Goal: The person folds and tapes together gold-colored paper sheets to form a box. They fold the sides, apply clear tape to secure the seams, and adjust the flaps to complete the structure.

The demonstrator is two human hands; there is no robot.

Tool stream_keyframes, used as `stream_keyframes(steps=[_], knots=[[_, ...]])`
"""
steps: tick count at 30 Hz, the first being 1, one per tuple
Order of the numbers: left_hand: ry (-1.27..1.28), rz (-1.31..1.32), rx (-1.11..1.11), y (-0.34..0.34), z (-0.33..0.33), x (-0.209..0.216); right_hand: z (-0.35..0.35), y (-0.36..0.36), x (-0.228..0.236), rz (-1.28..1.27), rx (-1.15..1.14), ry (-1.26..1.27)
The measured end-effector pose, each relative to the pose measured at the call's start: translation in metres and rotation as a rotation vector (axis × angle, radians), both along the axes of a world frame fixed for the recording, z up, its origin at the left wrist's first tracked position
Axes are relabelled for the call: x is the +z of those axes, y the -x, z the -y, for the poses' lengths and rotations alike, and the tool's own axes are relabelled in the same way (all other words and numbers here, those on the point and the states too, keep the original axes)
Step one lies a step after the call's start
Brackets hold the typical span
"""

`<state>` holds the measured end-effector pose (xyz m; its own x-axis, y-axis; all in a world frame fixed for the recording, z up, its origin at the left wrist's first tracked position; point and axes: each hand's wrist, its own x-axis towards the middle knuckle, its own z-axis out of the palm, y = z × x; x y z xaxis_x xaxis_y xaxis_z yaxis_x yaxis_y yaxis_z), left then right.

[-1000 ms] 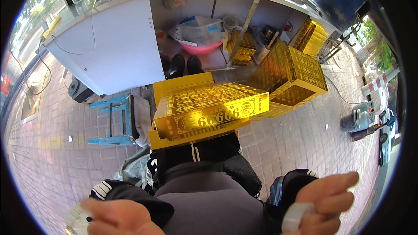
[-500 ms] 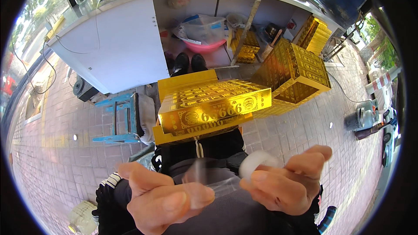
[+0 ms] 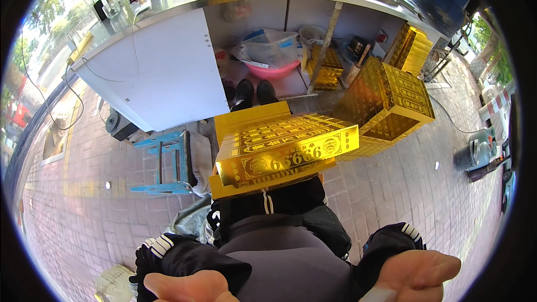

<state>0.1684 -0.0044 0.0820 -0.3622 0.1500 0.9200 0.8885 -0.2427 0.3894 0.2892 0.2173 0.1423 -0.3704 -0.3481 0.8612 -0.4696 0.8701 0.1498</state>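
At the lower edge my left hand (image 3: 193,287) is partly cut off; its visible fingers look curled, and what they hold lies out of view. Farther right, my right hand (image 3: 419,273) is closed on a whitish roll of clear tape (image 3: 378,295), of which only an edge shows. Beyond both hands, a shiny gold printed box (image 3: 288,159) rests on my lap. It consists of several narrow gold packs side by side in an open gold carton with a raised flap (image 3: 251,120). Neither hand touches it.
A stack of gold boxes (image 3: 386,98) stands right of my lap. Ahead is a metal-topped counter (image 3: 224,0) with a pink basin (image 3: 274,71) beneath. A blue stool frame (image 3: 162,162) is at left; more gold packs (image 3: 411,50) stand under the counter's right end.
My hands have moved apart and down toward the lower edge, the right one going right with the tape roll. The clear strip between them has left view. The whole scene has shifted slightly rightward and down.
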Motion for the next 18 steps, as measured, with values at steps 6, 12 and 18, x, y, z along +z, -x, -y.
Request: stream_keyframes(steps=[6, 12, 18], knots=[[-0.233, -0.005, -0.051, -0.006, -0.011, -0.023, 0.006, 0.017, -0.017, -0.139, -0.072, 0.392], [0.014, 0.109, -0.436, 0.035, -0.035, 0.004, 0.009, 0.02, -0.024, 0.217, -0.283, 0.459], [0.094, 0.171, -0.399, 0.035, -0.053, 0.019, 0.001, 0.026, -0.037, 0.279, -0.129, 0.244]])
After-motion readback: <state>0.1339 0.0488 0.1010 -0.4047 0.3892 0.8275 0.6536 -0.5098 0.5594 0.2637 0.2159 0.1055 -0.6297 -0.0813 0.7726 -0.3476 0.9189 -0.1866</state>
